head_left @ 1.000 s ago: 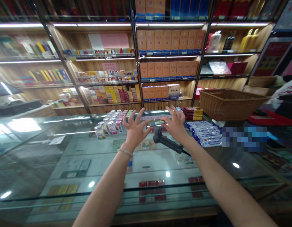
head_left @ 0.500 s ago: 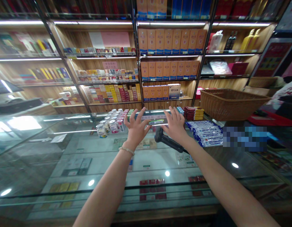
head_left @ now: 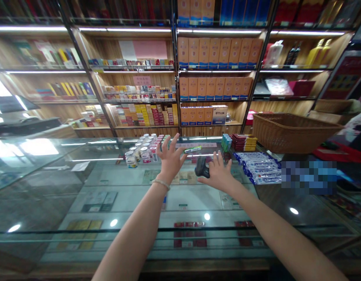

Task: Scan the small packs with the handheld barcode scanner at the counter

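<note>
My left hand point(head_left: 170, 162) hovers above the glass counter point(head_left: 122, 195), fingers spread and holding nothing. Just beyond its thumb lies a small, slim green packet point(head_left: 193, 150) with a white label. A black handheld barcode scanner point(head_left: 200, 167) lies on the glass, and my right hand point(head_left: 218, 171) is over its handle, hiding most of it. The fingers of that hand are stretched apart; whether they touch the scanner I cannot tell. To the left of my left hand stand several small capped bottles point(head_left: 145, 152) in rows.
Blue-and-white packets point(head_left: 258, 168) and a stack of red-and-yellow packs point(head_left: 244, 142) lie to the right. Behind them sits a large wicker basket point(head_left: 294, 132). Lit shelves with orange boxes point(head_left: 217, 88) and small cartons line the back. Flat packs point(head_left: 189, 234) show under the glass.
My right hand has come down and nearer, from beyond the scanner onto its handle. My left hand stays spread in nearly the same place. The whole view has shifted slightly.
</note>
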A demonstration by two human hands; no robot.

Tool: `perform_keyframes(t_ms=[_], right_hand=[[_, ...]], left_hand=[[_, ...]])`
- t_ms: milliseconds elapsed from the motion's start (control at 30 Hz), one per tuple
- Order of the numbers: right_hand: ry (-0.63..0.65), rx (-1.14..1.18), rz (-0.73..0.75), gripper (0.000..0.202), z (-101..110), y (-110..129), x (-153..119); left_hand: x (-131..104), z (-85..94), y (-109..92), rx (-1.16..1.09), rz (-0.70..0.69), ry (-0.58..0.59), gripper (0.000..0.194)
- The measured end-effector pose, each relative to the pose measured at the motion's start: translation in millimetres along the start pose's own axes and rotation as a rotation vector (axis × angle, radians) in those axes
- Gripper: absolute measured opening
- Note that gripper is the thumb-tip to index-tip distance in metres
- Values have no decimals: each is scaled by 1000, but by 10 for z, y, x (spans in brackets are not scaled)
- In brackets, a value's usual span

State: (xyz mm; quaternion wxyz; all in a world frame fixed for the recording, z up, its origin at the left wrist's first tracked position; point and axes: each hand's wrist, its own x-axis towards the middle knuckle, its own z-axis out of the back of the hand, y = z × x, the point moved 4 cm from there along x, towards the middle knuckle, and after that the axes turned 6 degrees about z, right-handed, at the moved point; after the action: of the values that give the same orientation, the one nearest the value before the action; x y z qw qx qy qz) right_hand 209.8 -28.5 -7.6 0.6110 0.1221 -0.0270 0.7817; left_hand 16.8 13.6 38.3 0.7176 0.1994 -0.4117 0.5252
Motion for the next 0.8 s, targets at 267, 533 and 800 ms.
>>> perform_keyframes(t_ms=[267, 533, 800], right_hand=[[-70, 56, 10, 51, -37, -9, -4], [-239, 224, -26, 36, 255, -240, 35], [-48, 878, -130, 36, 497, -425, -63]], left_hand=[[-2, -15, -7, -2, -15, -4, 13], [9, -33, 56, -11, 9, -7, 12], [14, -43, 86, 36, 21, -7, 13]])
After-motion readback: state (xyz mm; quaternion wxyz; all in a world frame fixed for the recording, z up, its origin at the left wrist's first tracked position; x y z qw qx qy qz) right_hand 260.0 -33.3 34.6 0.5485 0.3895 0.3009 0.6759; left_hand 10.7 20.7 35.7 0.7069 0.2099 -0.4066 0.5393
